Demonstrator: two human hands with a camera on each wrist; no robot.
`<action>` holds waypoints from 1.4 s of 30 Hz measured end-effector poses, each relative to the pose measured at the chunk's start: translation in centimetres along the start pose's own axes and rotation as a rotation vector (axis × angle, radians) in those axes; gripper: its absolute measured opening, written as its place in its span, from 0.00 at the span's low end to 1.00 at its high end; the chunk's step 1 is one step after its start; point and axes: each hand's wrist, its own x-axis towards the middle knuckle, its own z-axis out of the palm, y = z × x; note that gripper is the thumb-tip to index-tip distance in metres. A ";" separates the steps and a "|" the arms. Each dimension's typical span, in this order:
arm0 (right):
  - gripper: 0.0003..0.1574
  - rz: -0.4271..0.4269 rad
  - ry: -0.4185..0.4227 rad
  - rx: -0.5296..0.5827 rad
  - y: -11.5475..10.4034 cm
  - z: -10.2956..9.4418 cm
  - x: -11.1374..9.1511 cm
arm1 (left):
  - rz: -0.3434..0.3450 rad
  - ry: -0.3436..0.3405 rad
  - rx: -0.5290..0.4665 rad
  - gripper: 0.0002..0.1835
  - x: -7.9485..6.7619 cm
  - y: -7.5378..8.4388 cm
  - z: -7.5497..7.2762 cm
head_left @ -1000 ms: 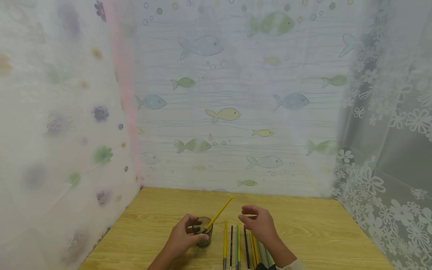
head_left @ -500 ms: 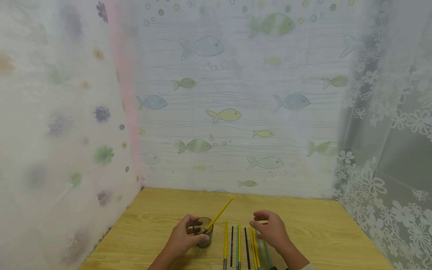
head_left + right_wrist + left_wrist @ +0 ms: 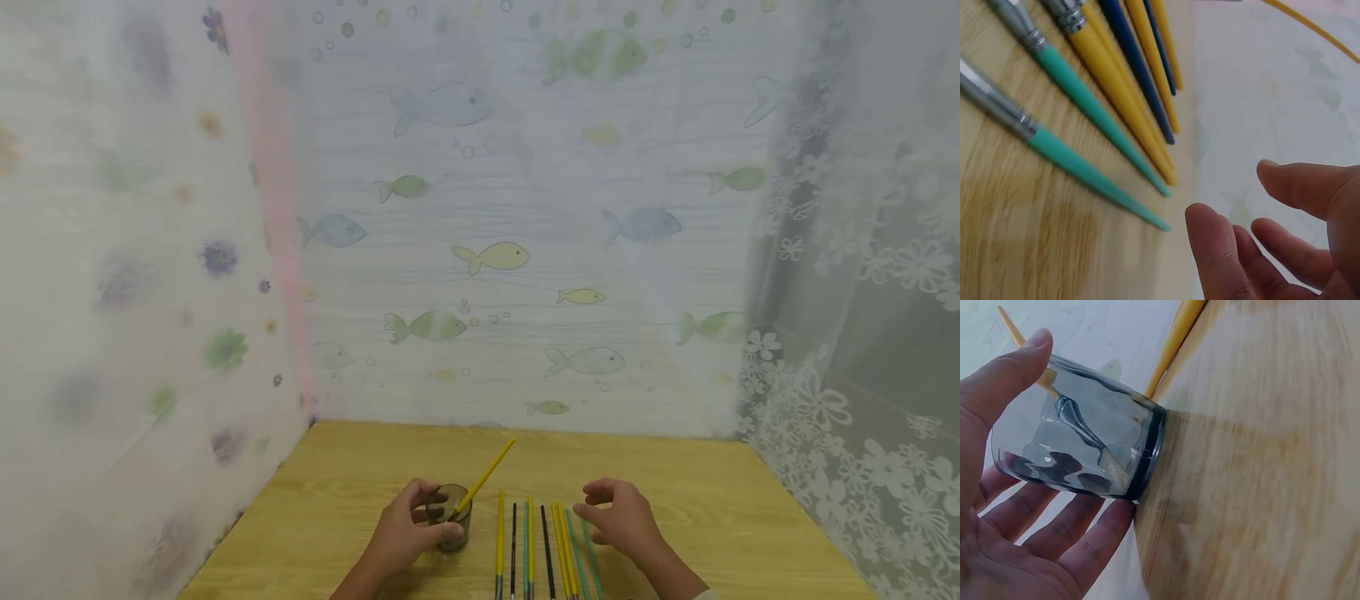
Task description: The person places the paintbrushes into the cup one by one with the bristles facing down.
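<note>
My left hand (image 3: 401, 529) holds a smoky, see-through glass (image 3: 1022, 431) upright on the table, thumb on one side and fingers round the other. In it leans a yellow-handled paintbrush (image 3: 491, 468); its bristles (image 3: 1115, 469) are down at the bottom of the glass, as the left wrist view shows. My right hand (image 3: 626, 521) hovers with nothing in it, fingers loosely bent, beside the handle tips of two teal paintbrushes (image 3: 1072, 159) at the right end of a row. Thumb and fingertips are apart in the right wrist view.
Between the hands, yellow paintbrushes (image 3: 500, 533), dark-handled paintbrushes (image 3: 546, 542) and teal ones lie side by side, handle ends pointing away from me. The wood-grain table (image 3: 375, 450) ends at a fish-print curtain (image 3: 495, 333). Flower-print sheets (image 3: 150, 333) hang at both sides.
My right hand has moved to the right and toward me, from over the row's middle to its right end, uncovering more handles. The left hand keeps its hold on the glass.
</note>
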 end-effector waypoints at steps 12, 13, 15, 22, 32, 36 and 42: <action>0.28 0.055 -0.009 -0.110 1.4 -0.9 -0.3 | -0.010 -0.008 -0.022 0.43 -0.1 0.1 -0.1; 0.27 0.057 -0.009 -0.124 1.4 -0.9 -0.3 | -0.010 -0.006 -0.022 0.43 -0.2 0.2 -0.1; 0.27 0.064 -0.015 -0.150 1.5 -0.9 -0.3 | -0.009 -0.002 -0.021 0.44 -0.3 0.2 -0.1; 0.30 0.114 -0.088 -0.122 1.8 -0.5 -0.4 | -0.003 0.004 -0.010 0.43 -0.3 0.1 0.0; 0.30 0.093 -0.128 -0.217 1.2 0.2 -0.3 | -0.013 -0.006 -0.024 0.44 -0.1 0.0 0.0; 0.30 0.084 -0.125 -0.263 1.0 0.6 -0.2 | -0.010 -0.009 -0.026 0.44 -0.1 0.0 0.0; 0.28 0.076 -0.108 -0.326 0.7 1.0 -0.3 | -0.013 -0.013 -0.025 0.45 -0.2 -0.1 0.0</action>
